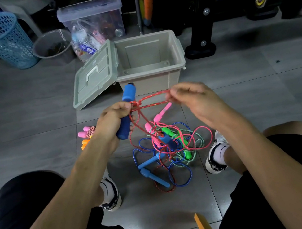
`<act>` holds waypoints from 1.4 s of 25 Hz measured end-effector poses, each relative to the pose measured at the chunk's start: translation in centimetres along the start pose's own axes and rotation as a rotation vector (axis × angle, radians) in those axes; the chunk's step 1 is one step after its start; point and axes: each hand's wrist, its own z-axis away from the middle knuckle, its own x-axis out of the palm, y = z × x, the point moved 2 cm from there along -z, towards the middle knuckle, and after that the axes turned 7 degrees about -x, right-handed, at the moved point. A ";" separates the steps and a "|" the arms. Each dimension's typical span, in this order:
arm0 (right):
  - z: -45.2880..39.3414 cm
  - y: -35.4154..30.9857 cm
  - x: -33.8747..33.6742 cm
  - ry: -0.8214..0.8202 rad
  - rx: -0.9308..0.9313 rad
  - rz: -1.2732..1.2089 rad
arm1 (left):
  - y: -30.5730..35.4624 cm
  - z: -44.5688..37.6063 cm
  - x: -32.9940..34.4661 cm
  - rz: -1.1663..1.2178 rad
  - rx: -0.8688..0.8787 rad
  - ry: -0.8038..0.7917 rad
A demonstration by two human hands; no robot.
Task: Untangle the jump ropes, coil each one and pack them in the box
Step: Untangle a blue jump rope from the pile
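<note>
L hand (114, 121) fingers curled tight round blue foam handle (126, 114), tilted toward 1 o'clock. R hand (193, 96) fingertips pinch red braided rope (151, 99) stretched btwn hands. Tangled ropes (169, 149) on floor at 6 o'clock of open box (150, 62).

The open box (173, 74) and its lid (95, 77) look like matt grey-beige plastic. The blue handle (128, 93) has a soft, foam-like matt surface, and the red rope (152, 105) is braided cord with white flecks. The pink handle (163, 112) and green handle (169, 131) look like smooth, glossy plastic. The floor (27, 126) is smooth grey tile. The blue basket (1, 39) is perforated plastic.
</note>
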 end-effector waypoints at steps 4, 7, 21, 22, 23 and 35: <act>0.4 -0.7 0.4 -0.090 0.143 -0.205 | -0.6 -0.9 -0.1 -0.203 -0.037 0.219; 1.3 -0.3 0.4 -0.234 0.218 0.439 | -0.9 -0.9 0.6 -0.289 0.046 0.202; 0.9 0.8 -1.1 0.260 0.233 0.456 | -1.1 -0.6 1.4 -0.575 0.189 0.194; 0.9 1.2 -1.0 0.232 0.205 0.576 | -0.9 -0.4 1.5 -0.553 0.203 0.183; 0.8 1.4 -0.9 0.189 0.174 0.620 | -0.8 -0.2 1.6 -0.552 0.215 0.173; 0.6 0.7 0.9 0.022 -0.065 0.369 | -0.6 0.8 1.7 -0.599 0.248 0.108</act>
